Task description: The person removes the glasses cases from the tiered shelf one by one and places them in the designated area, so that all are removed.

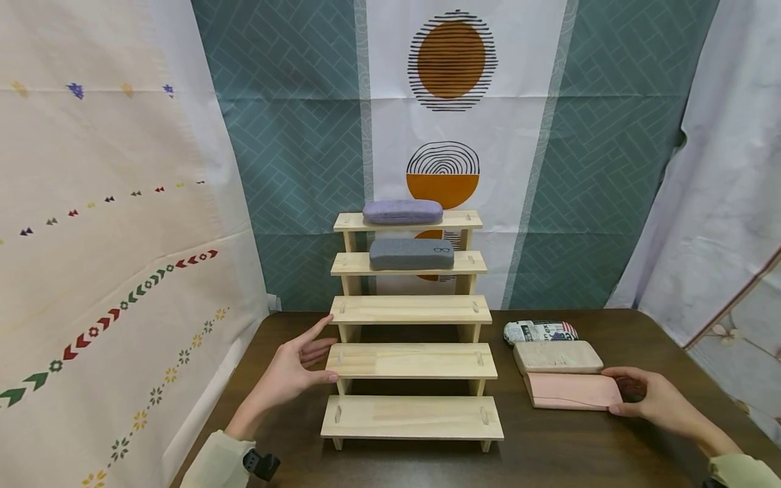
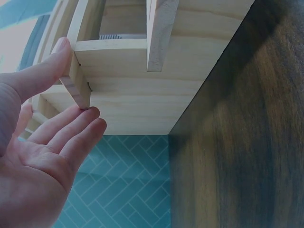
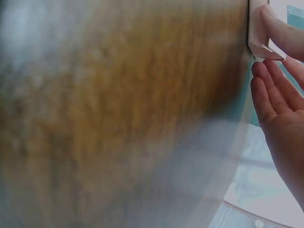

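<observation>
A pale wooden step shelf with several tiers stands on the dark table. At its left side, my left hand grips a tier's end; the left wrist view shows the thumb and fingers on either side of the board. On the right, my right hand holds the right end of a pink glasses case between thumb and fingers. In the right wrist view only a corner of that case shows. Behind it lie a cream case and a newspaper-print case.
A purple case lies on the top tier, and a grey glasses case on the tier below. Patterned cloths hang behind and along both sides of the table.
</observation>
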